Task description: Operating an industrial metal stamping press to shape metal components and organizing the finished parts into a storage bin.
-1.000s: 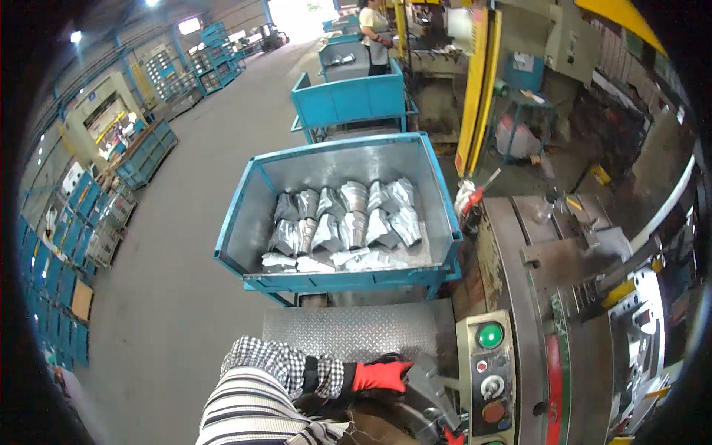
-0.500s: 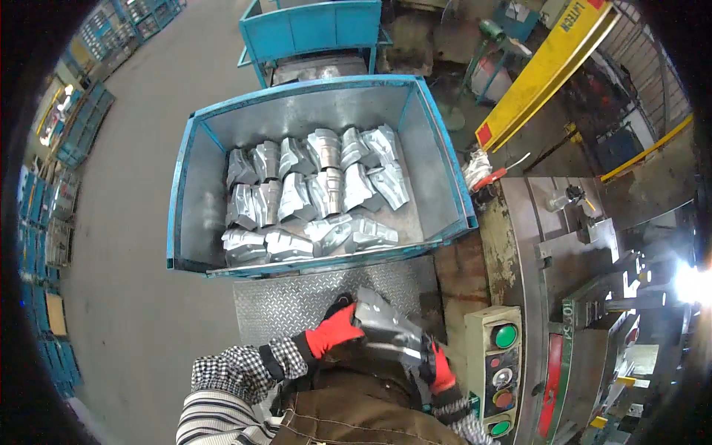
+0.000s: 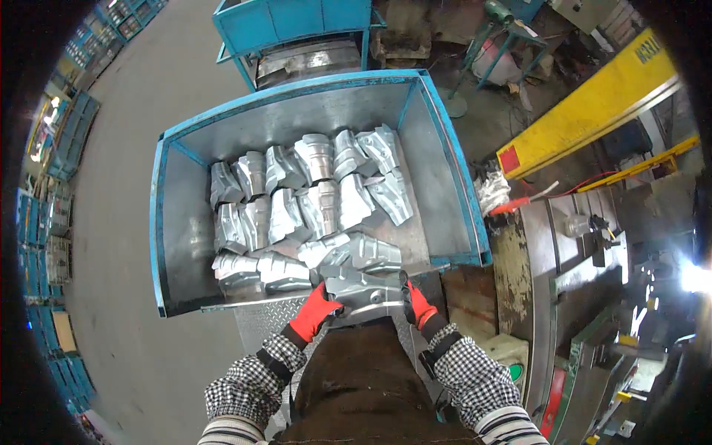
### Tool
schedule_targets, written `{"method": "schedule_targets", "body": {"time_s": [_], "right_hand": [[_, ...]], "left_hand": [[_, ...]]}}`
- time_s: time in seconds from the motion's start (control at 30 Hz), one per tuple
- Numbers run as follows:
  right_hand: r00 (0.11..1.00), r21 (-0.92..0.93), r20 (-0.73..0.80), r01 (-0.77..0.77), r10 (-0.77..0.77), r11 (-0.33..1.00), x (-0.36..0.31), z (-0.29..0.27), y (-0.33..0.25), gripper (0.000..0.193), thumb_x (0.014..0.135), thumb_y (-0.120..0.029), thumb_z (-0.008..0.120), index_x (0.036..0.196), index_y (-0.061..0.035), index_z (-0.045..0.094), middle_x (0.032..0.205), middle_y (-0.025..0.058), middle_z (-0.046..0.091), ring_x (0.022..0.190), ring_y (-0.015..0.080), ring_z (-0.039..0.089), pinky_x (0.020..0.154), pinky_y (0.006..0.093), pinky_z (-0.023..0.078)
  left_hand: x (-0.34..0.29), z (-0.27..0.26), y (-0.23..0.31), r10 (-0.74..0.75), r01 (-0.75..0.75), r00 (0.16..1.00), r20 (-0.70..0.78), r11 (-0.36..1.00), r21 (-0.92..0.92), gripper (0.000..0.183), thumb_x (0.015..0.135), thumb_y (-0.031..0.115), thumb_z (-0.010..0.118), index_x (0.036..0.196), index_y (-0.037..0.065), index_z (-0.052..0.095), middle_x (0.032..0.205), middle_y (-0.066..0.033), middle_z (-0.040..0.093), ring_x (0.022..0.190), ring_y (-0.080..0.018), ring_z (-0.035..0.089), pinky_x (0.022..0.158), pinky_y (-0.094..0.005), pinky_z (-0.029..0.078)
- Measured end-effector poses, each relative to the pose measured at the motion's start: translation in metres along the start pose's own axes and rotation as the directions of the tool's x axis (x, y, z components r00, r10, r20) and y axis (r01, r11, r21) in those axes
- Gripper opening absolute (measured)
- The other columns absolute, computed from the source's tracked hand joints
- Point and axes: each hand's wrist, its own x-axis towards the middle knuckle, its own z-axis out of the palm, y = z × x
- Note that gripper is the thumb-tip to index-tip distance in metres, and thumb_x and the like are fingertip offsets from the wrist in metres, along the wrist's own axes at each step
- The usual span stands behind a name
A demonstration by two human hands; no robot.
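Observation:
Between my two hands I hold a bent, stamped sheet-metal part (image 3: 365, 294), level at the near edge of a blue-framed metal bin (image 3: 159, 222). My left hand (image 3: 317, 311), in a red and black glove, is closed on its left end. On the right end, my right hand (image 3: 419, 302) grips in a matching glove. Several similar shiny stamped parts (image 3: 284, 215) lie in rows on the bin's floor, just beyond the held one. The held part hides a stretch of the bin's near rim.
At the right stands a press machine (image 3: 593, 297) with a control box (image 3: 508, 352) beside it. A yellow beam (image 3: 586, 111) slants over the far right. Behind the bin is another blue bin (image 3: 297, 30). Tread plate (image 3: 274, 317) covers the floor by my feet.
Both hands have carried the metal part forward, from in front of my body to the bin's near edge. The view has shifted, bringing the bin closer.

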Motion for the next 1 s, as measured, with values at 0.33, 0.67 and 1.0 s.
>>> {"method": "schedule_targets", "body": {"time_s": [0.33, 0.67, 1.0], "right_hand": [[0.946, -0.978, -0.067, 0.001, -0.319, 0.21, 0.313, -0.172, -0.041, 0.058, 0.111, -0.035, 0.037, 0.163, -0.0129, 0.024, 0.11, 0.0267, 0.069, 0.102, 0.0392, 0.068, 0.093, 0.0533, 0.051], [0.909, -0.874, -0.378, -0.288, -0.174, 0.393, 0.448, -0.279, -0.003, 0.057, 0.106, -0.049, 0.035, 0.145, -0.009, 0.048, 0.124, 0.0322, 0.064, 0.118, 0.0487, 0.061, 0.103, 0.0557, 0.047], [0.642, -0.652, -0.634, -0.145, -0.431, 0.744, 0.428, -0.285, 0.025, 0.065, 0.104, -0.051, 0.051, 0.138, 0.0036, 0.058, 0.135, 0.0296, 0.062, 0.13, 0.0433, 0.057, 0.108, 0.0499, 0.045]], "left_hand": [[0.281, 0.071, -0.04, -0.055, 0.087, 0.988, -0.147, 0.97, 0.227, 0.067, 0.074, 0.016, 0.079, 0.134, -0.002, 0.055, 0.105, -0.0143, 0.071, 0.089, -0.0234, 0.068, 0.075, -0.0351, 0.055], [0.426, 0.117, -0.131, -0.161, 0.236, 0.968, -0.194, 0.849, 0.473, 0.08, 0.071, 0.033, 0.079, 0.137, -0.004, 0.054, 0.13, -0.0277, 0.065, 0.123, -0.0415, 0.062, 0.103, -0.0443, 0.049], [0.468, 0.159, -0.121, -0.177, 0.18, 0.981, -0.075, 0.711, 0.679, 0.069, 0.073, 0.033, 0.073, 0.13, 0.0, 0.054, 0.128, -0.0274, 0.062, 0.122, -0.0432, 0.059, 0.103, -0.0478, 0.048]]}}
